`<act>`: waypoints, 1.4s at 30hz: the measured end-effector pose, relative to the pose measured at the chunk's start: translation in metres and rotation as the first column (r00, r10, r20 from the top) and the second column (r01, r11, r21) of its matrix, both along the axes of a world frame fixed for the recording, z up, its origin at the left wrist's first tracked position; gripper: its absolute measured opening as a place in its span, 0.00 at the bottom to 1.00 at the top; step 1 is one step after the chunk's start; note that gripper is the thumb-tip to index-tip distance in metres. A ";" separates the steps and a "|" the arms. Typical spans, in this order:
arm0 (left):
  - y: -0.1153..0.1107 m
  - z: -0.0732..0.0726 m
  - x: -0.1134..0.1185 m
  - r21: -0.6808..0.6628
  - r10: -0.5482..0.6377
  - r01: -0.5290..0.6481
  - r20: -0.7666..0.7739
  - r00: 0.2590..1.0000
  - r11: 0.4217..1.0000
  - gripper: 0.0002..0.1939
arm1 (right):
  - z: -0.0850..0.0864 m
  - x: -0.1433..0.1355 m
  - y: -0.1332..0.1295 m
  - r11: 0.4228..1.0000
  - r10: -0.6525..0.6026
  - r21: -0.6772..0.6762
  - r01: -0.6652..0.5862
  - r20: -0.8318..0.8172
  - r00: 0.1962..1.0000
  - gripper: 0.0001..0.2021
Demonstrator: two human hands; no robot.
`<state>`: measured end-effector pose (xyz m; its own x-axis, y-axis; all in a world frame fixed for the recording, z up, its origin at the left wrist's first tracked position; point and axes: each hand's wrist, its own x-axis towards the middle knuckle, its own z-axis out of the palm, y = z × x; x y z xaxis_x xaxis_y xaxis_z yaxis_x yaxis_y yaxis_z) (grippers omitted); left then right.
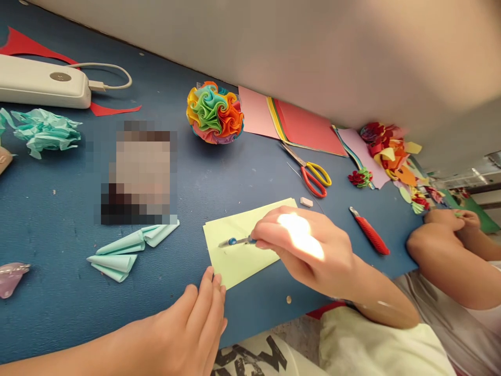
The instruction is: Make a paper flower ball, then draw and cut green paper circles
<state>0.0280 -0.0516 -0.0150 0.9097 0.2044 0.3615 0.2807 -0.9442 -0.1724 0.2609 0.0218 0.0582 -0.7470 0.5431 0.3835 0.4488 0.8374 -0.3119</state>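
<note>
A pale yellow-green sheet of paper (242, 224), which seems to have more layers beneath it, lies on the blue table. My right hand (305, 245) is closed around a slim blue-and-grey pencil (237, 241), its tip low over the left part of the sheet; most of the shaft is hidden in the fingers. Flat on the table, my left hand (191, 318) has its fingers stretched out, the fingertips at the sheet's lower left corner. A small white eraser (306, 201) lies just beyond the sheet's far right corner.
Scissors (309, 172) and a red utility knife (370, 231) lie to the right. Behind are a colourful paper ball (215, 112) and stacked coloured paper (305, 125). Folded turquoise paper (117, 256) and a white power bank (43, 81) are left. Another person's arms (442, 256) rest at right.
</note>
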 end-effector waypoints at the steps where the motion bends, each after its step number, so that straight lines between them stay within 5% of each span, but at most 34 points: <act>1: 0.000 0.000 0.000 -0.002 -0.005 0.005 -0.015 1.000 1.000 0.16 | 0.002 -0.001 0.000 1.000 0.009 -0.014 -0.009 0.023 1.000 0.11; 8: -0.001 -0.003 0.000 -0.031 -0.005 0.005 -0.003 1.000 0.999 0.18 | 0.007 0.007 0.001 0.983 0.102 -0.156 -0.096 0.029 0.994 0.13; 14: 0.001 -0.001 0.001 -0.010 -0.011 0.010 -0.010 1.000 1.000 0.16 | 0.010 0.000 0.002 0.984 0.148 -0.105 -0.141 0.058 0.987 0.12; 25: -0.002 -0.002 0.003 -0.001 0.023 -0.023 0.002 1.000 1.000 0.12 | 0.011 0.001 0.016 0.986 -0.110 0.145 0.083 0.192 0.975 0.04; 31: 0.001 0.002 0.001 0.014 -0.014 0.014 -0.048 0.999 1.000 0.13 | 0.009 0.017 0.012 0.966 -0.143 0.235 0.107 0.146 0.979 0.06; 42: 0.001 -0.004 0.007 0.043 -0.007 0.004 0.077 0.997 0.999 0.13 | 0.018 0.033 -0.015 0.940 -0.242 0.312 0.141 0.316 0.917 0.07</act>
